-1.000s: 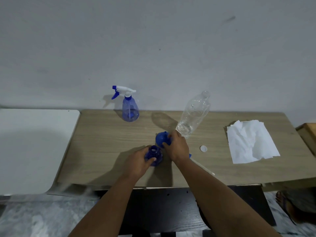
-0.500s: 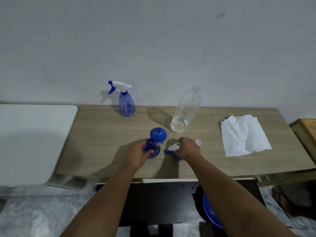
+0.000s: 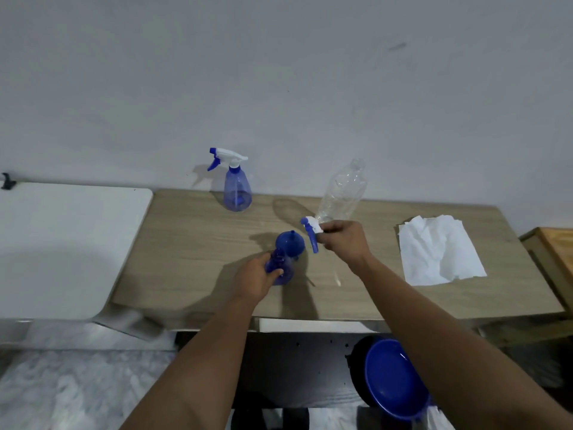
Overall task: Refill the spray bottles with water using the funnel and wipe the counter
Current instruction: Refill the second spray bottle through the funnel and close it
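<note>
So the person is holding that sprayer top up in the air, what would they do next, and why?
Probably lower the trigger head held in the right hand onto the open blue bottle that the left hand steadies on the counter, then screw it on. The funnel lies beside the bottle, not in its neck, which suggests that pouring is over.
</note>
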A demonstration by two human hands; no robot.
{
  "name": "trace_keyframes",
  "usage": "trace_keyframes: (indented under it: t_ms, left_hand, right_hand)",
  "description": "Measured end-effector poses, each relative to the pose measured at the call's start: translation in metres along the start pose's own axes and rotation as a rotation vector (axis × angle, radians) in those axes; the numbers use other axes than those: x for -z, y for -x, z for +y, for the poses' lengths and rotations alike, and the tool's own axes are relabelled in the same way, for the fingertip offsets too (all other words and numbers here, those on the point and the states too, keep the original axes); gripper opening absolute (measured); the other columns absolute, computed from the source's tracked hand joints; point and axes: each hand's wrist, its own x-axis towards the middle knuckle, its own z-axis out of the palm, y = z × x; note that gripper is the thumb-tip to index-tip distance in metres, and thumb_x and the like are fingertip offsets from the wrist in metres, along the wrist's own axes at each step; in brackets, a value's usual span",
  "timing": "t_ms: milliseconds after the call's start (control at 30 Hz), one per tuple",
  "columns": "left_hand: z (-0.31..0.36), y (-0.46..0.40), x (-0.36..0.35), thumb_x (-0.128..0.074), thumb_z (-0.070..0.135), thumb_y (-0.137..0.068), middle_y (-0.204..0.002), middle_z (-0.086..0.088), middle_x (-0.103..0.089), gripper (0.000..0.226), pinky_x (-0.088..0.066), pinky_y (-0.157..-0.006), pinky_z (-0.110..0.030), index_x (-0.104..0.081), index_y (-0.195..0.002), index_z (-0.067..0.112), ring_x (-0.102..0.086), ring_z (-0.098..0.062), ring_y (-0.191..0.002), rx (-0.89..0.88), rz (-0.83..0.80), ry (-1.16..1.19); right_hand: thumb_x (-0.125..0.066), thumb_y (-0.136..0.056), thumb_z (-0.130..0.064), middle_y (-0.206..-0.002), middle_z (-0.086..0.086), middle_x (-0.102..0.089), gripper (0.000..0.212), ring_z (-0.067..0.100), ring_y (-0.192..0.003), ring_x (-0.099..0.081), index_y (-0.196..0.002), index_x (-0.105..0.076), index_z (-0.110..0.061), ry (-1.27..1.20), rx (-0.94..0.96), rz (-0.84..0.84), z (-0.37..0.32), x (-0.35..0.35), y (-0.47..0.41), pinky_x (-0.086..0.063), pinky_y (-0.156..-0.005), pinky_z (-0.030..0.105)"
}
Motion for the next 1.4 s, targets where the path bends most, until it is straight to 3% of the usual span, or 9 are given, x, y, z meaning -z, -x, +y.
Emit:
trace_keyframes:
  t_ms: [133,333,467,667,800,1000,1100,1267,1400]
  left_hand:
    - [0.001,0.000,-0.005,-0.074,0.027,-0.085,-0.096,0.000,-0.075,0.031,-0.054,-0.082,-0.040,-0.068,-0.115,0.023,-0.069,-0.022,-0.090,-0.007,-0.003,-0.003]
    - [0.000,-0.003,-0.012,-0.074,0.032,-0.085,-0.095,0.001,-0.076,0.035,-0.054,-0.083,-0.040,-0.066,-0.118,0.027,-0.069,-0.021,-0.088,0.000,-0.014,-0.015]
    - [0.000,-0.003,-0.013,-0.075,0.034,-0.083,-0.096,0.004,-0.076,0.044,-0.053,-0.081,-0.035,-0.063,-0.126,0.034,-0.070,-0.020,-0.089,0.014,0.004,-0.014]
    - [-0.003,-0.006,-0.017,-0.074,0.033,-0.084,-0.099,0.004,-0.076,0.040,-0.054,-0.082,-0.038,-0.064,-0.123,0.032,-0.070,-0.020,-0.090,0.022,-0.011,-0.006]
    - [-0.005,-0.007,-0.018,-0.074,0.027,-0.084,-0.087,0.003,-0.073,0.029,-0.051,-0.071,-0.034,-0.069,-0.113,0.026,-0.069,-0.023,-0.082,0.049,0.000,0.011]
    - [-0.006,-0.002,-0.016,-0.063,0.024,-0.089,-0.083,0.009,-0.071,0.023,-0.050,-0.071,-0.033,-0.068,-0.112,0.029,-0.066,-0.017,-0.076,0.029,-0.002,0.006]
    - [-0.003,-0.002,-0.015,-0.063,0.027,-0.086,-0.066,0.022,-0.064,0.020,-0.041,-0.055,-0.013,-0.066,-0.102,0.040,-0.062,-0.001,-0.065,0.045,-0.006,-0.001]
    - [-0.005,-0.007,-0.018,-0.072,0.024,-0.084,-0.075,-0.008,-0.071,0.016,-0.034,-0.049,-0.026,-0.070,-0.089,0.009,-0.057,-0.021,-0.059,0.128,0.013,-0.125]
    - [-0.004,-0.007,-0.018,-0.071,0.024,-0.086,-0.085,-0.017,-0.072,0.022,-0.043,-0.062,-0.035,-0.071,-0.097,0.005,-0.066,-0.035,-0.076,0.118,0.023,-0.129]
  right_hand:
    - [-0.088,-0.076,-0.008,-0.075,-0.002,-0.070,0.026,0.012,-0.068,-0.061,-0.100,-0.081,-0.009,-0.220,0.100,-0.072,-0.044,-0.015,0.005,-0.050,-0.061,0.021]
    - [-0.080,-0.089,-0.005,-0.107,0.023,-0.077,0.024,0.038,-0.106,-0.074,-0.112,-0.074,-0.006,-0.397,0.196,-0.106,-0.054,-0.039,0.011,-0.062,-0.084,0.038]
    - [-0.074,-0.092,0.002,-0.110,0.029,-0.075,0.024,0.047,-0.110,-0.070,-0.116,-0.071,0.000,-0.427,0.243,-0.121,-0.045,-0.046,0.018,-0.058,-0.095,0.054]
    - [-0.068,-0.090,0.015,-0.112,0.033,-0.073,0.024,0.032,-0.100,-0.071,-0.112,-0.068,0.004,-0.395,0.243,-0.150,-0.017,-0.055,0.024,-0.057,-0.094,0.047]
    - [-0.073,-0.085,0.017,-0.110,0.029,-0.075,0.028,0.040,-0.106,-0.073,-0.111,-0.068,0.009,-0.259,0.211,-0.144,0.022,-0.057,0.027,-0.058,-0.100,0.051]
    - [-0.074,-0.084,0.006,-0.101,0.001,-0.082,0.036,0.016,-0.102,-0.077,-0.104,-0.082,-0.022,-0.212,0.233,-0.196,0.052,-0.059,0.034,-0.057,-0.086,0.023]
    - [-0.070,-0.083,0.002,-0.099,-0.003,-0.081,0.034,0.014,-0.096,-0.075,-0.105,-0.082,-0.022,-0.083,0.283,-0.172,0.052,-0.063,0.026,-0.057,-0.087,0.024]
    - [-0.082,-0.084,-0.011,-0.096,-0.023,-0.077,0.034,-0.004,-0.092,-0.071,-0.106,-0.077,-0.035,0.009,0.301,-0.214,0.051,-0.063,0.017,-0.051,-0.084,0.013]
    - [-0.083,-0.082,-0.011,-0.102,-0.007,-0.080,0.029,0.008,-0.096,-0.074,-0.107,-0.079,-0.025,-0.019,0.319,-0.205,0.055,-0.063,0.016,-0.057,-0.087,0.024]
